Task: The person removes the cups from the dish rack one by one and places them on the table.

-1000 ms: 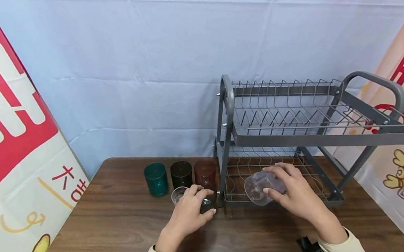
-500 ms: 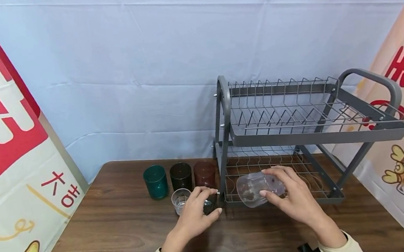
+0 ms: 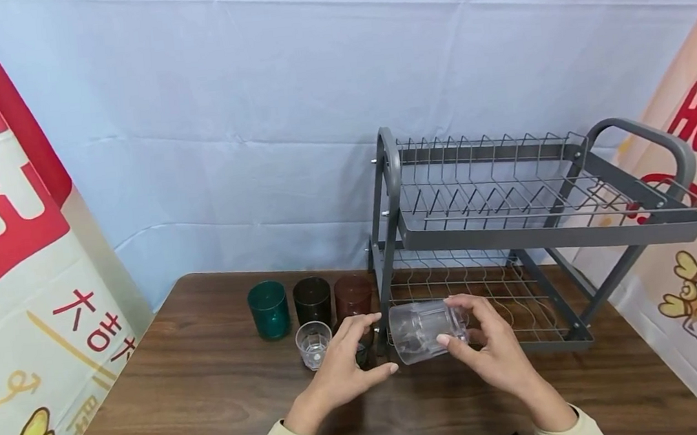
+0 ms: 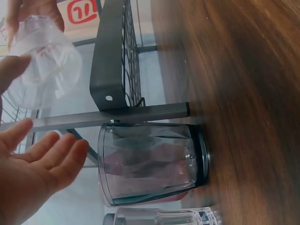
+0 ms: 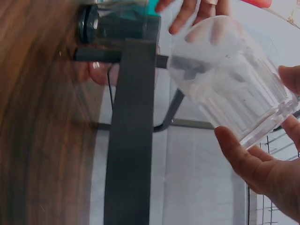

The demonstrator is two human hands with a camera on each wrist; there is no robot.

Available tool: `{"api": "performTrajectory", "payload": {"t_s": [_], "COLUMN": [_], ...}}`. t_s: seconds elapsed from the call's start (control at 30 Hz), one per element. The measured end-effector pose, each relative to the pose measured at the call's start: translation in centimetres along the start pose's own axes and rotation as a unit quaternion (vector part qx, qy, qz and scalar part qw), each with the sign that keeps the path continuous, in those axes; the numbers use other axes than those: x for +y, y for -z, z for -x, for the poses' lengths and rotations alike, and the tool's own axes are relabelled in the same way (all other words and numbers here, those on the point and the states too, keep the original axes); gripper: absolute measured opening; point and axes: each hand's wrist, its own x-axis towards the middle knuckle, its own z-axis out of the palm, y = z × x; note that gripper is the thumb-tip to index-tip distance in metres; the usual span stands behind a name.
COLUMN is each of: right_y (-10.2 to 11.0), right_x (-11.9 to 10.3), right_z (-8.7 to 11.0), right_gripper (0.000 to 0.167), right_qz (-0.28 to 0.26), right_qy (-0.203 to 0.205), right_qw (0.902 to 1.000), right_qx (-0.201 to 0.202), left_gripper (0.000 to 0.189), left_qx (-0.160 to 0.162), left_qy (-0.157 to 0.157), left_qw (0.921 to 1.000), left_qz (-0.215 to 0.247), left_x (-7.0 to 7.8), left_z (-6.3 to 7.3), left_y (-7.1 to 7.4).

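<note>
My right hand grips a clear plastic cup by its base end, thumb on the near side. The cup lies tilted in the air, its mouth toward the left hand. Palm facing the cup, my left hand holds nothing, its fingers spread and apart from it. Behind the left hand stands a grey-tinted cup, mostly hidden in the head view. Another clear cup stands upright left of that hand. Farther back, a teal cup, a dark brown cup and a reddish cup form a row.
A grey two-tier dish rack stands at the right, its left posts right beside the reddish cup. Wire racks fill both tiers. The wooden table ends at a pale blue cloth, with printed banners on either side.
My right hand has brought the clear cup leftward and turned it closer to horizontal, mouth left. My left hand has shifted slightly right, uncovering more of the clear cup on the table.
</note>
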Motion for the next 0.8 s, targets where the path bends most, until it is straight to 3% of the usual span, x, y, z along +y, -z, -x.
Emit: {"api": "performTrajectory", "payload": {"t_s": [0.2, 0.43, 0.6, 0.8], "right_y": [-0.7, -2.0, -2.9, -3.5], "right_x": [-1.0, 1.6, 2.5, 2.7], "right_z": [-0.1, 0.5, 0.8, 0.8], "right_gripper": [0.051, 0.053, 0.049, 0.043], "right_qz": [-0.046, -0.131, -0.224, -0.31], "right_qy": [0.029, 0.02, 0.003, 0.013], "right_qw": [0.9983, 0.9908, 0.9742, 0.9501], "right_qx": [-0.018, -0.029, -0.031, -0.033], "left_gripper": [0.086, 0.102, 0.105, 0.087], "left_qx": [0.006, 0.006, 0.026, 0.059], "left_qy": [-0.016, -0.048, -0.068, -0.124], "left_qw": [0.9986, 0.9954, 0.9878, 0.9713], "left_qz": [0.051, 0.083, 0.137, 0.194], "left_x": [-0.1, -0.1, -0.2, 1.1], "left_z": [-0.1, -0.1, -0.2, -0.4], "left_y": [-0.2, -0.1, -0.3, 0.1]}}
